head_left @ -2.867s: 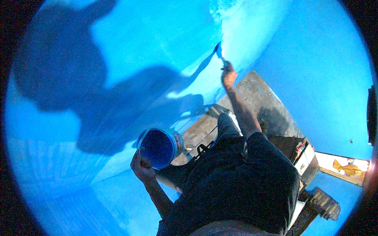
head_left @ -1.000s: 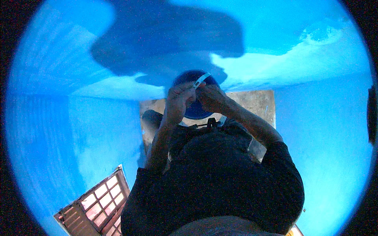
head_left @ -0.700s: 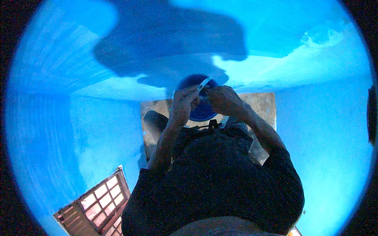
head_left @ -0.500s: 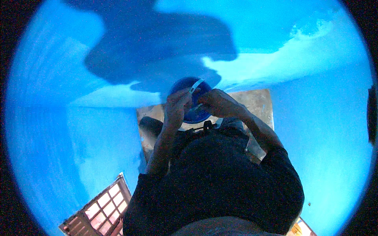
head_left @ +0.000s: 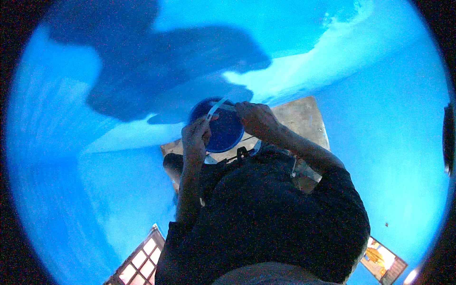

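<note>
- A dark blue bucket (head_left: pixel 227 135) is held in front of the body, just above the lap as seen from the head, its round mouth turned up toward the camera.
- The bucket's pale strap handle (head_left: pixel 216 109) is gripped by the left hand (head_left: pixel 195 138), the fingers curled around its lower end at the left side of the rim.
- A slim pale tool (head_left: pixel 229 108) is grasped in the right hand (head_left: pixel 256 119), whose fingers are folded closely; the tool is pointed leftward over the bucket's mouth, near the handle, and its far end cannot be made out clearly.
- The bucket's inside is left in deep shade, so its contents cannot be told.
- A dark shirt (head_left: pixel 266 213) is worn, with both forearms bared and angled inward toward the bucket; a black clip (head_left: pixel 242 153) is seen at the shirt's front edge.
- A large shadow (head_left: pixel 175 61) is cast across the blue wall (head_left: pixel 209 14) ahead, and a paler band (head_left: pixel 289 78) is seen to its right.
- A worn, grey-brown floor (head_left: pixel 304 118) is glimpsed beyond the right hand.
- A paned window (head_left: pixel 142 261) is partly caught at lower left, and a bright opening (head_left: pixel 387 260) with something orange-yellow is framed at lower right.
</note>
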`<move>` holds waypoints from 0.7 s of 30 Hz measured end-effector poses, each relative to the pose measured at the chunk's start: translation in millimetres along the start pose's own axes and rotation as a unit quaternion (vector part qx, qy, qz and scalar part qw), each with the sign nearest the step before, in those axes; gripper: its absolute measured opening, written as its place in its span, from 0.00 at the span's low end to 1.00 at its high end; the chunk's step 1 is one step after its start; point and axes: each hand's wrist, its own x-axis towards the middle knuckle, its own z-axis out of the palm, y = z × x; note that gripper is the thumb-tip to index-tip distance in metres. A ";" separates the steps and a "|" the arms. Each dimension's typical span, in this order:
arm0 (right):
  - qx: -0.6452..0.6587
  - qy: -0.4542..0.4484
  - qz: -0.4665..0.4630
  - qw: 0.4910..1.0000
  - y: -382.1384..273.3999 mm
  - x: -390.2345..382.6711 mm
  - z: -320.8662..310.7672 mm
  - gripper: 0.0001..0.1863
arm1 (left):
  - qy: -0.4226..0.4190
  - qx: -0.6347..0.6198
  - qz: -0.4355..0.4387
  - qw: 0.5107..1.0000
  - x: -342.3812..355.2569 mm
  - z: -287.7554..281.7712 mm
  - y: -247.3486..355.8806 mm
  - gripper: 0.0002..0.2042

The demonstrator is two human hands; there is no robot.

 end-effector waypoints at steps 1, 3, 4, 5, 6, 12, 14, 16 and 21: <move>0.018 0.001 -0.004 1.000 -11.8 1.6 -5.2 0.12 | -0.003 -0.021 0.019 1.000 -2.4 -5.6 -2.0 0.13; 0.053 0.003 -0.009 0.999 -33.2 2.9 -18.7 0.08 | -0.011 -0.061 0.056 0.996 -4.4 -15.8 -10.0 0.13; 0.099 0.004 -0.016 0.995 -42.2 2.5 -22.4 0.07 | -0.011 -0.056 0.063 0.996 -6.0 -22.4 -11.4 0.12; 0.108 -0.028 -0.014 0.994 -43.2 2.6 -12.4 0.08 | -0.011 -0.051 0.075 0.996 -9.3 -29.8 -12.4 0.12; 0.111 -0.057 -0.003 0.992 -37.9 1.3 4.0 0.08 | -0.011 -0.085 0.060 0.994 -10.0 -31.5 -14.7 0.11; 0.263 -0.114 -0.011 0.958 -72.6 11.0 -1.1 0.10 | 0.000 -0.060 0.033 0.998 -23.0 -48.3 -11.4 0.08; 0.227 -0.095 -0.034 0.969 -77.1 10.7 -3.9 0.10 | 0.010 -0.058 0.035 0.998 -21.7 -52.4 -20.1 0.08; 0.136 -0.071 -0.063 0.986 -64.8 4.2 10.9 0.11 | 0.014 -0.057 0.035 0.998 -20.5 -52.7 -27.2 0.08; 0.035 -0.016 -0.097 0.995 -54.7 2.0 22.1 0.17 | 0.036 -0.020 0.035 0.999 -20.8 -44.5 -29.9 0.08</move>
